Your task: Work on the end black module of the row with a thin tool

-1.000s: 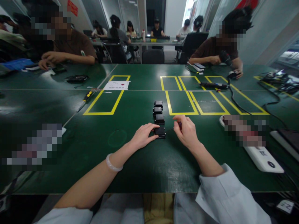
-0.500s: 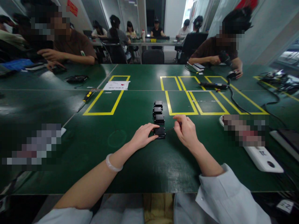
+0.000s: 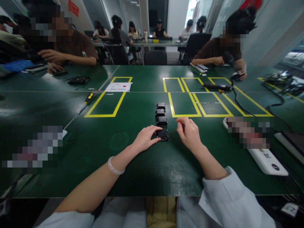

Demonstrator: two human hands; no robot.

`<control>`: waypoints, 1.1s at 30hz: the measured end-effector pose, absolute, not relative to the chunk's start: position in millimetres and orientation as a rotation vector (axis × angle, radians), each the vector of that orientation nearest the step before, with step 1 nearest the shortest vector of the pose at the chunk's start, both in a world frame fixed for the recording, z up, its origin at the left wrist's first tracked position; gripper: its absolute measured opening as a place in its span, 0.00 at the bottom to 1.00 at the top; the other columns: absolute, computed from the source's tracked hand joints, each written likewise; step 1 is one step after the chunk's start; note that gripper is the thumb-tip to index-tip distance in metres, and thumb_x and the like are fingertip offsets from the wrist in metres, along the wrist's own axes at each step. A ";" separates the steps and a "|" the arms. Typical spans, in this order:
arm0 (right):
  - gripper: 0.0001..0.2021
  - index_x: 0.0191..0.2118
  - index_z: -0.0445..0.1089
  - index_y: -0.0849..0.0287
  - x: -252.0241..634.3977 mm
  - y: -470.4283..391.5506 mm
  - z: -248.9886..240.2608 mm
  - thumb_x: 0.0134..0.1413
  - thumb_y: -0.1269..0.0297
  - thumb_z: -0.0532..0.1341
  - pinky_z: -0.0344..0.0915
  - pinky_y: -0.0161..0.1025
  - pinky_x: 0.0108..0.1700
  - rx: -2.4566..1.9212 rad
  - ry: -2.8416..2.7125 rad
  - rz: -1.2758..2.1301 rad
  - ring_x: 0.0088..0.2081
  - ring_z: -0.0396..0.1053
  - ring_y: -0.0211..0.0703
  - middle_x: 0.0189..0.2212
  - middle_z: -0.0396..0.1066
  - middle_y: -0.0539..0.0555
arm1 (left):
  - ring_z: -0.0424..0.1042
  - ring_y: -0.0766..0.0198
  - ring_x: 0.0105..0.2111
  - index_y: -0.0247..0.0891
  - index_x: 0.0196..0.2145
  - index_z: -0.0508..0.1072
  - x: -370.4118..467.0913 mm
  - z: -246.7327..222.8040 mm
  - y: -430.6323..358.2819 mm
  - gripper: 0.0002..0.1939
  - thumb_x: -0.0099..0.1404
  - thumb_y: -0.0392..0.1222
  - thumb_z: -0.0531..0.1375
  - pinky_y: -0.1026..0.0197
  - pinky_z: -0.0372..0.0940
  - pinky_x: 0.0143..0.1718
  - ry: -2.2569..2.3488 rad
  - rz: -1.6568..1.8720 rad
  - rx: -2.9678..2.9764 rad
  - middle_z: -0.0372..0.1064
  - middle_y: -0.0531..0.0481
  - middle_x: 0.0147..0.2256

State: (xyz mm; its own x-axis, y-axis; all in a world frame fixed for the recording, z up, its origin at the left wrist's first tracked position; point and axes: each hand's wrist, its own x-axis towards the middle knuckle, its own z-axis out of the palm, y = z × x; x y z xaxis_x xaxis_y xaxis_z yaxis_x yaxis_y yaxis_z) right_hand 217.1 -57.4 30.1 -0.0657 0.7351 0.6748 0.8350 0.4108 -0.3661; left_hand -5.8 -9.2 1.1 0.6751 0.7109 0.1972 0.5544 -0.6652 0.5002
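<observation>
A person's left hand (image 3: 145, 139) reaches in diagonally across a green table (image 3: 142, 172), forearm low and a pale bracelet (image 3: 116, 166) at the wrist, its thumb and fingers (image 3: 156, 128) spread to grip the nearest black block (image 3: 162, 134) at its left side. The right hand (image 3: 190, 134), angled inward from a light sleeve (image 3: 228, 193), is raised just beside the block with its fingers (image 3: 182, 120) curled together on a thin dark item (image 3: 174, 131) that points toward the block's right side; its tip is too small to make out. Three more black blocks (image 3: 162, 121) stand in a line beyond, left of the yellow-taped outlines (image 3: 186, 116).
</observation>
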 end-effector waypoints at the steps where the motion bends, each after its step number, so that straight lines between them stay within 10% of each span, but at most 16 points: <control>1: 0.08 0.42 0.64 0.57 216.8 -57.6 30.0 0.61 0.67 0.50 0.61 0.40 0.36 -1.354 -1.819 -0.145 0.30 0.63 0.42 0.27 0.67 0.51 | 0.69 0.57 0.43 0.44 0.53 0.65 -5.8 1.3 -9.4 0.19 0.65 0.45 0.60 0.55 0.62 0.44 0.989 0.535 2.486 0.67 0.49 0.45; 33: 0.06 0.38 0.64 0.56 216.9 -57.9 32.3 0.62 0.64 0.51 0.60 0.38 0.34 -1.343 -1.856 -0.158 0.27 0.62 0.40 0.27 0.68 0.51 | 0.69 0.57 0.44 0.44 0.52 0.65 -6.0 1.9 -9.7 0.19 0.65 0.46 0.60 0.55 0.63 0.45 0.992 0.528 2.484 0.67 0.49 0.45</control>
State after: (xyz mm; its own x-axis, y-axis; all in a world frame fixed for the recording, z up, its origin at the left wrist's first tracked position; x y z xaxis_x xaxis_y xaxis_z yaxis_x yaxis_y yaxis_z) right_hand 216.9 -57.9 32.3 -0.0947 0.7350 0.6714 0.8379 0.4230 -0.3449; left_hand -6.0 -9.7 1.9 0.6746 0.7131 0.1908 0.5568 -0.6612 0.5027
